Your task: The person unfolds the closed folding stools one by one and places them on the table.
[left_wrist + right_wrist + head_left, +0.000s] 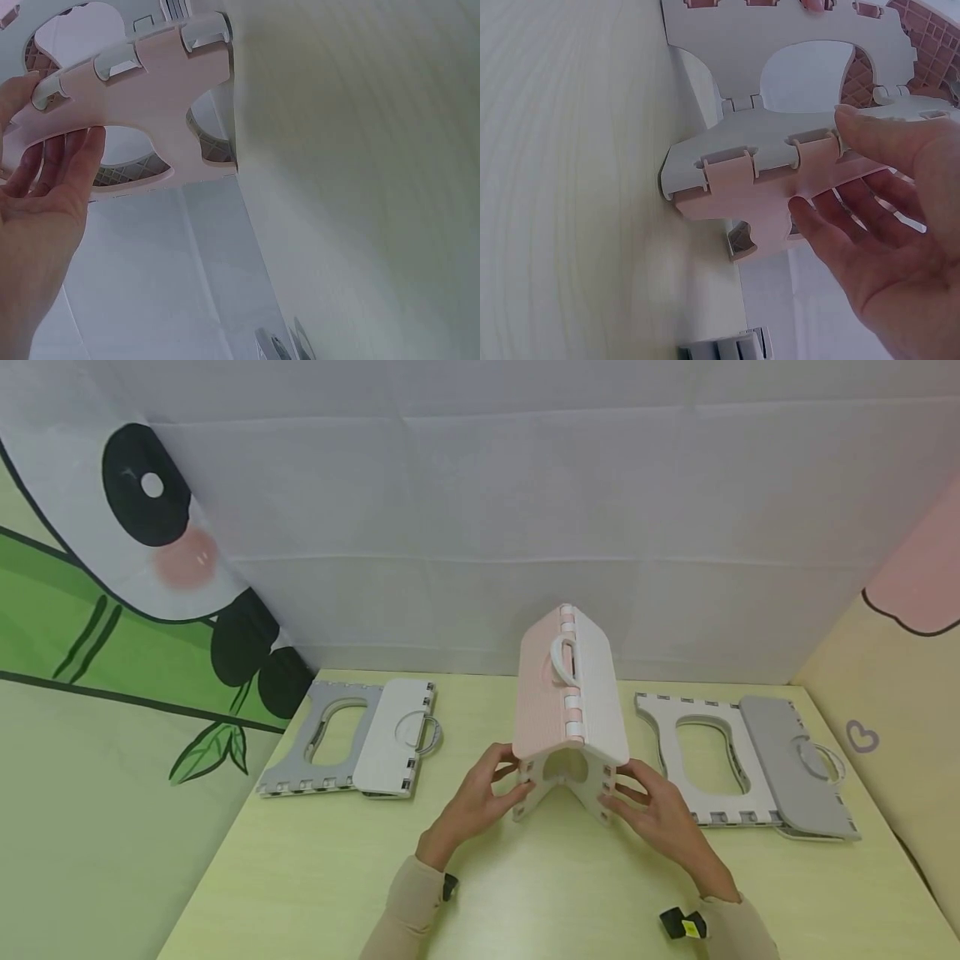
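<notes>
A pink and white folding stool (566, 685) stands partly folded at mid-table, its two top halves sloping like a roof with a white handle (564, 662) at the ridge. My left hand (483, 797) grips the near left hinged leg edge; in the left wrist view its thumb lies on the hinge side and the fingers curl behind the pink leg panel (142, 105). On the opposite side, my right hand (656, 814) pinches the near right leg edge. The right wrist view has that thumb on the white panel (757, 135) and fingers under the pink one (772, 187).
A flattened grey and white folding stool (393, 739) lies to the left. Another flattened white and grey one (798, 768) lies to the right near the table's edge. A grey cloth wall (480, 527) rises behind the pale table (540, 893).
</notes>
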Motion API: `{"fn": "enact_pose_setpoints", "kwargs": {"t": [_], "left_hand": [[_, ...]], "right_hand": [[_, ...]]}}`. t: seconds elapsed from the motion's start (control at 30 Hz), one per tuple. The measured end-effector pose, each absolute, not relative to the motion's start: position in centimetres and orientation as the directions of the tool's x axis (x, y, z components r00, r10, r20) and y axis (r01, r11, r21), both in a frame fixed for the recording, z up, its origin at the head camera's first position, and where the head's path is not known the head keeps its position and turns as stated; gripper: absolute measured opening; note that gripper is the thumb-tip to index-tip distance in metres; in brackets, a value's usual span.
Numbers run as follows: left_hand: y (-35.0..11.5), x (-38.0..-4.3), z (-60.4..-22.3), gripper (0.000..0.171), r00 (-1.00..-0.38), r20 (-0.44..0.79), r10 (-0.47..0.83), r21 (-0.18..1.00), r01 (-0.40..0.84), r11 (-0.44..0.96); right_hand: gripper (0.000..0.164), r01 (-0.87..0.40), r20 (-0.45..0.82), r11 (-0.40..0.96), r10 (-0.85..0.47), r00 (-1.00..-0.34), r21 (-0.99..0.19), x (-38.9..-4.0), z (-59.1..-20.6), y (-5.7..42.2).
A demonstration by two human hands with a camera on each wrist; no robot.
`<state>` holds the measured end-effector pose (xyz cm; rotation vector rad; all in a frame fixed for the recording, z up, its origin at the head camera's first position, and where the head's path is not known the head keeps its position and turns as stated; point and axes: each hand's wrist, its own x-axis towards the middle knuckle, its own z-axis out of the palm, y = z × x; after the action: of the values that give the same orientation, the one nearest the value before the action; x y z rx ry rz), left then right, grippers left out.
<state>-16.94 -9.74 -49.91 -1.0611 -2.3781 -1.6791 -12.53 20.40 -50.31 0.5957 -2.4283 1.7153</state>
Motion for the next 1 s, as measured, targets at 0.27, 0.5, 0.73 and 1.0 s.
{"fn": "enact_pose_setpoints", "kwargs": {"t": [0.27,0.5,0.73,1.0], "left_hand": [[-9.91,-16.88,-49.82,0.048,-0.769,0.396,0.502,0.822,0.541,0.179],[-10.0,-16.85,-49.71,0.049,-0.771,0.391,0.503,0.819,0.541,0.192],[-10.13,-16.77,-49.61,0.048,-0.77,0.393,0.503,0.809,0.549,0.21],[-10.24,-16.78,-49.55,0.048,-0.776,0.38,0.504,0.814,0.539,0.216]], "right_hand": [[0.05,-0.369,0.302,0.282,-0.254,-0.919,-0.886,-12.59,-50.41,20.51],[0.049,-0.379,0.312,0.276,-0.258,-0.915,-0.883,-12.63,-50.44,20.6],[0.049,-0.395,0.327,0.278,-0.261,-0.908,-0.876,-12.7,-50.61,20.69],[0.05,-0.397,0.327,0.307,-0.255,-0.91,-0.865,-12.67,-50.52,20.7]]}}
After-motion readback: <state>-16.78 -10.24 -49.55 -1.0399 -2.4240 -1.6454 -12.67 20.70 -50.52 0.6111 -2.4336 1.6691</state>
